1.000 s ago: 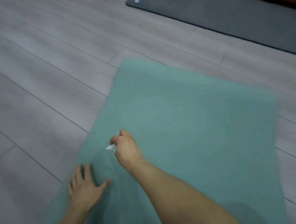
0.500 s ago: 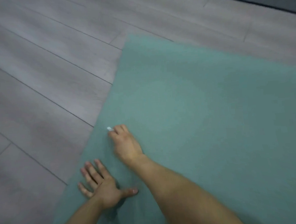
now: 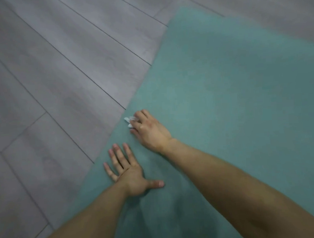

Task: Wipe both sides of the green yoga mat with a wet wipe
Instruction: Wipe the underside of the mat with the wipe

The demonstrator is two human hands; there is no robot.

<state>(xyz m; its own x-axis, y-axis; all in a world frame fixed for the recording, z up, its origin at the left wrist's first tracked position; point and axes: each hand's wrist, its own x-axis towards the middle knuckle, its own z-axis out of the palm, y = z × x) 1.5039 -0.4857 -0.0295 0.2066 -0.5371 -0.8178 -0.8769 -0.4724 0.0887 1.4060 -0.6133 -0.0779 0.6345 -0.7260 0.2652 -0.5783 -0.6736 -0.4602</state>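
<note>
The green yoga mat (image 3: 233,89) lies flat on the floor and fills the right half of the view. My right hand (image 3: 149,131) grips a small white wet wipe (image 3: 130,121) and presses it on the mat close to the mat's left edge. Only the wipe's tip shows past my fingers. My left hand (image 3: 127,172) lies flat on the mat just below, fingers spread and straight, near the same edge.
Grey wood-plank floor (image 3: 51,88) spreads to the left and beyond the mat's far edge.
The view has tilted down, so the dark mat at the top has left the frame. My right hand with the wipe has shifted toward the mat's left edge. My left hand stays planted.
</note>
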